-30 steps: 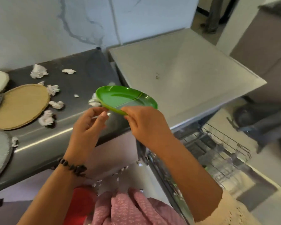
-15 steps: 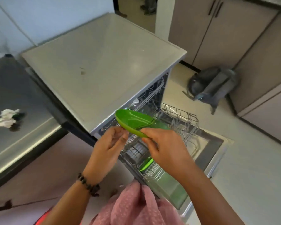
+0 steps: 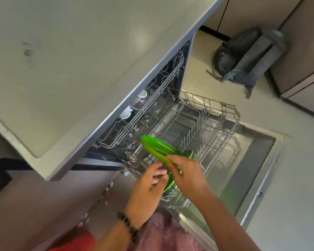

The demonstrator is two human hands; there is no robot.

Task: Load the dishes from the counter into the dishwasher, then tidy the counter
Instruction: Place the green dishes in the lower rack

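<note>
My right hand [image 3: 188, 176] pinches the near rim of a green plate [image 3: 156, 146] and holds it tilted above the front left corner of the pulled-out lower rack [image 3: 230, 127] of the dishwasher. Just below that plate is my left hand [image 3: 147, 187], its fingers loosely curled and holding nothing that I can see. A second green plate [image 3: 169, 183] stands on edge in the rack, mostly hidden between my two hands. The rest of the lower rack shows bare wire tines.
The dishwasher door [image 3: 257, 160] lies open and flat on the floor side. Its upper rack [image 3: 152, 109] holds a white cup [image 3: 125, 113] and a glass item. The grey dishwasher top [image 3: 80, 60] fills the left. A grey backpack [image 3: 248, 58] leans against cabinets.
I have turned from the counter to the dishwasher. The green plate came off the counter edge and down over the lower rack. My left hand has let go of its rim.
</note>
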